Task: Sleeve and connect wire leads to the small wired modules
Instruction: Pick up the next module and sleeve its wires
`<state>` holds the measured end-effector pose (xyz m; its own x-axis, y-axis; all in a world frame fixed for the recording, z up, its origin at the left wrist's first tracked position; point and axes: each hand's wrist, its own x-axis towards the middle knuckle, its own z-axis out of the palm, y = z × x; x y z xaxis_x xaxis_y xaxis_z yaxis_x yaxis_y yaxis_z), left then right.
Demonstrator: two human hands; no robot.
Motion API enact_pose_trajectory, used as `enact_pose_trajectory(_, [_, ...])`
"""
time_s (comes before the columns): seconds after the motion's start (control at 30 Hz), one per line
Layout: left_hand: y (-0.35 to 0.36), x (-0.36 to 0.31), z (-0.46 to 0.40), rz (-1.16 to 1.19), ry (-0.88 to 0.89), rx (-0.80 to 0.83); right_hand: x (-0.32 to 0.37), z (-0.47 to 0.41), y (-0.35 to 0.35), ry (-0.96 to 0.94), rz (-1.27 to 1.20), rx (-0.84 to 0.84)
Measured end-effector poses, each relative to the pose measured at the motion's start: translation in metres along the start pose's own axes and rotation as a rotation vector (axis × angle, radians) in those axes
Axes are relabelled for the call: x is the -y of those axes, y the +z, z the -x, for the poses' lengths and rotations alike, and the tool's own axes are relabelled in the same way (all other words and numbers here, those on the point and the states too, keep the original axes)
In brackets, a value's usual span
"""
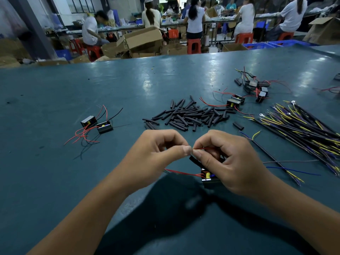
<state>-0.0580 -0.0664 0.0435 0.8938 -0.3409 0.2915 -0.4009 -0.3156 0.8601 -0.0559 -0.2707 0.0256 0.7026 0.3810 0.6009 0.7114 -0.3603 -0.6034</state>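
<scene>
Close together above a dark teal worktop (55, 92): left hand (156, 150) and right hand (226, 159), thumb tips almost meeting. Left grip narrow, thumb and forefinger pinched at the bare tip of a red wire lead (203, 148). Right grip curled around the same lead and around a short black sleeve (196, 161) beneath it. Small wired module (208, 178) directly under the right hand, whether resting on the worktop or hanging cannot be told, yellow part visible, another red lead (182, 173) trailing left from it.

Beyond the hands, centre: loose pile of black sleeve pieces (189, 115). Far left: two more modules (96, 124) side by side with red and black leads. Right of the pile: one module (235, 103), and further back a small cluster of modules (256, 88) with tangled leads. Far right: large bundle of black cables with yellow and purple ends (301, 126), some with ring terminals. One separate cable (272, 157) lying just right of the right hand.

Background: several seated people (195, 21) at long benches, red stools (194, 46), open cardboard boxes (141, 41).
</scene>
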Motion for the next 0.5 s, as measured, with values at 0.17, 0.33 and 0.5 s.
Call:
enact_pose_trajectory(0.17, [0.005, -0.004, -0.001, 0.538, -0.464, 0.153, 0.001, 0.000, 0.001, 0.003, 0.000, 0.025])
enact_pose_trajectory(0.33, [-0.008, -0.001, 0.001, -0.142, 0.141, -0.071, -0.004, 0.001, -0.002, 0.157, -0.165, 0.021])
enact_pose_trajectory(0.5, [-0.006, 0.000, 0.000, -0.425, 0.444, -0.104, -0.004, 0.002, -0.001, 0.189, -0.233, 0.048])
